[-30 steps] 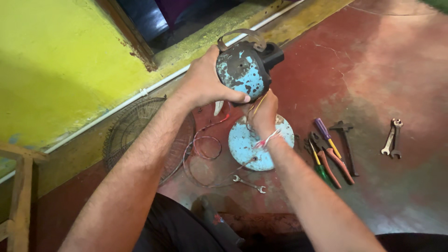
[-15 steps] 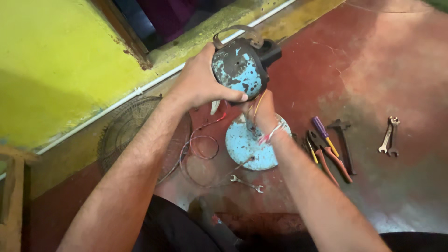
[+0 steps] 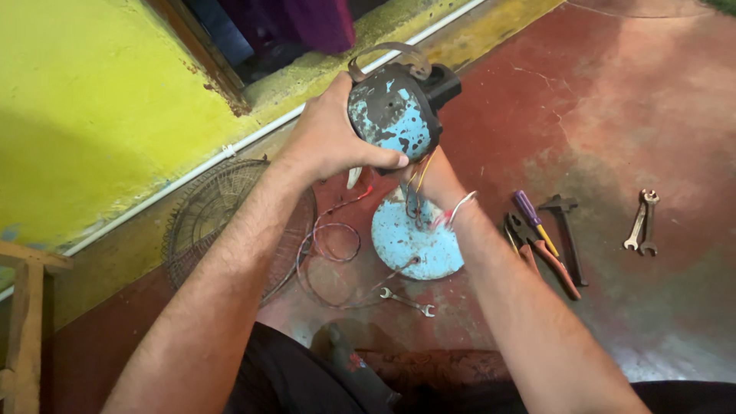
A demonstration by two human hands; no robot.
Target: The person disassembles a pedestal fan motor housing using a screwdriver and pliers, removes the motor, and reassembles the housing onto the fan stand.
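Observation:
I hold a worn blue fan motor housing [image 3: 392, 115] with chipped paint up in front of me. My left hand [image 3: 331, 138] grips its left side, thumb across the lower edge. My right hand [image 3: 434, 178] is tucked under the housing, mostly hidden, fingers among the coloured wires [image 3: 452, 211] hanging from it. Below on the floor lies a round blue cover plate [image 3: 418, 241]. A loop of thin wire [image 3: 333, 245] lies beside the plate.
On the red floor: a small spanner [image 3: 406, 300], pliers [image 3: 540, 253], a purple-handled screwdriver [image 3: 533, 211], a hammer [image 3: 566, 230], two spanners [image 3: 642, 221] at right. A wire fan guard [image 3: 218, 218] leans by the yellow wall. A wooden stool [image 3: 27, 307] stands at left.
The view has shifted slightly and the housing sits a little higher and further left. My hands keep the same grip on it.

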